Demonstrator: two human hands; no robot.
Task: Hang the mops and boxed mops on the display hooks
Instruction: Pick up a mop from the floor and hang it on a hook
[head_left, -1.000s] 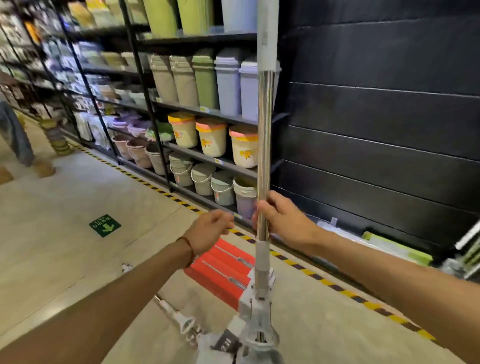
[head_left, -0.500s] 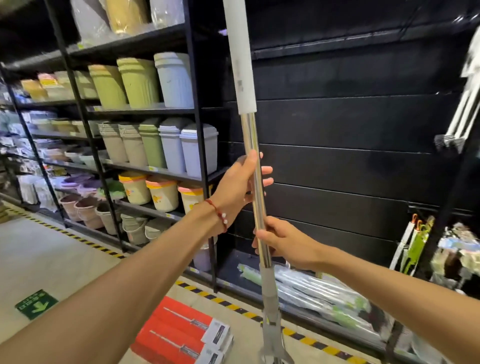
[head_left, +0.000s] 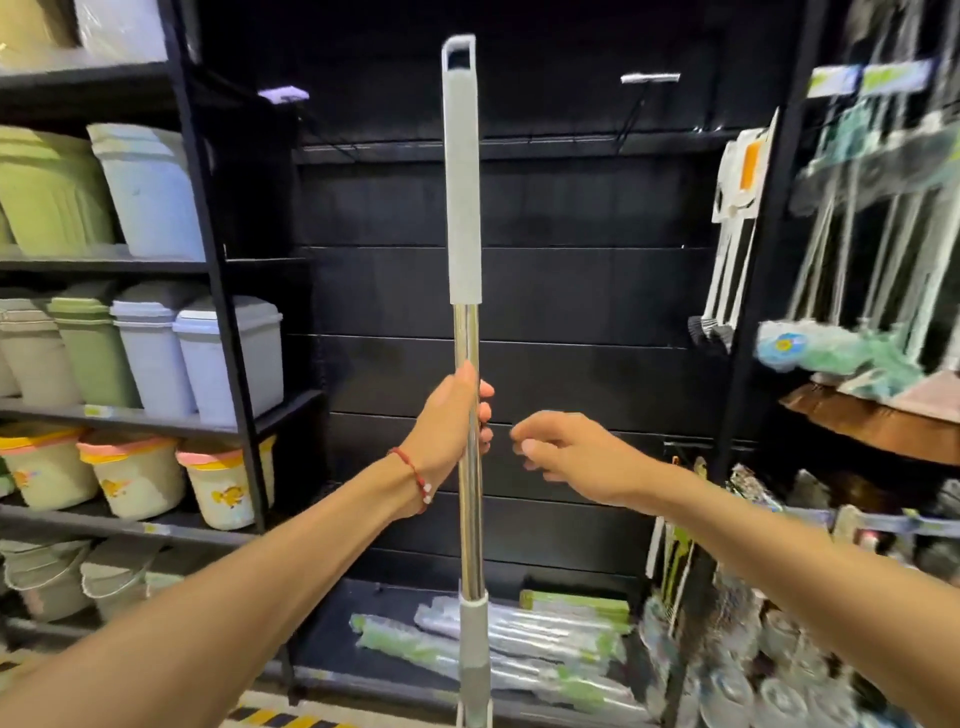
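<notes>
Mop (head_left: 466, 332), one: held upright at centre frame in front of a black panel wall (head_left: 597, 291), not on any hook. Grey sleeve on the upper handle, with an open hanging loop at 12 o'clock. Bare steel shaft below, then a grey collar running out of view at 6 o'clock, so the head is unseen. No writing shows on the handle. Left hand (head_left: 447, 421): wrapped round the steel shaft just under the sleeve, with a red bracelet (head_left: 413, 473) on the wrist. Right hand (head_left: 576, 457): just beside the shaft at 3 o'clock of it, not touching, fingers loosely curled and holding nothing. Hooks (head_left: 649, 78), two: at 11 and 1 o'clock on the wall, each with a tag at its tip, the print too blurred to read. Bins (head_left: 228, 358), at 9 o'clock: four lidded ones in a row (beige, green, lilac, pale blue), with stacked green and pale blue ones on the shelf above. Buckets (head_left: 223, 483), three, at 8 o'clock: cream with yellow or pink rims and a small orange motif, no legible text. Wrapped mops (head_left: 519, 639): a pile on the bottom shelf at 6 o'clock, count unclear. Hung mops (head_left: 727, 234): at 2 to 3 o'clock, blurred, header cards unreadable.
</notes>
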